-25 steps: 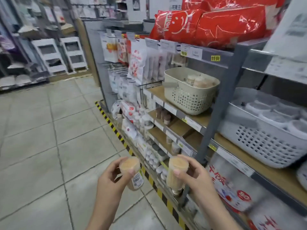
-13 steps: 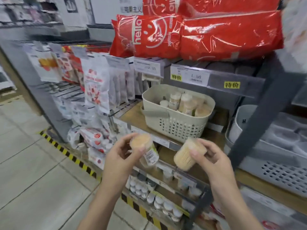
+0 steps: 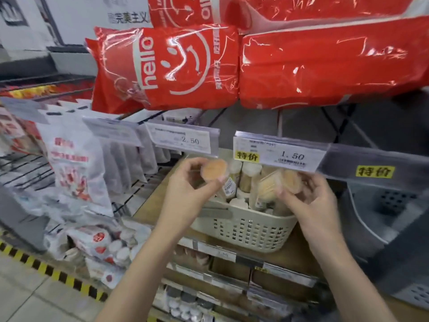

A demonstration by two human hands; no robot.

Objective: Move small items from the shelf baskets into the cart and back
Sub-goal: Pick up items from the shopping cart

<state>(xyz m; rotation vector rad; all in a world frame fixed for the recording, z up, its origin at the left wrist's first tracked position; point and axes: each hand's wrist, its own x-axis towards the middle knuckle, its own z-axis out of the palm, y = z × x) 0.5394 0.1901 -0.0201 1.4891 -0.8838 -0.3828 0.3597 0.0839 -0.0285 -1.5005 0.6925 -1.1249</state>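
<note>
A beige perforated basket (image 3: 246,231) stands on the wooden shelf, with several clear tubs of toothpicks (image 3: 246,180) inside. My left hand (image 3: 185,194) grips one toothpick tub (image 3: 214,169) over the basket's left end, its round end facing me. Over the basket's right side, my right hand (image 3: 311,201) holds a second toothpick tub (image 3: 276,184), tilted toward the other tubs. No cart is in view.
Price tags (image 3: 276,153) hang on the shelf rail right above the basket. Big red packs (image 3: 232,63) lie on the top shelf. White hanging bags (image 3: 76,163) are to the left, a grey basket (image 3: 383,214) to the right, lower shelves with small jars (image 3: 185,305) below.
Both hands have risen and moved forward with their tubs, from below the shelf edge to just over the beige basket. The view has closed in on the shelf.
</note>
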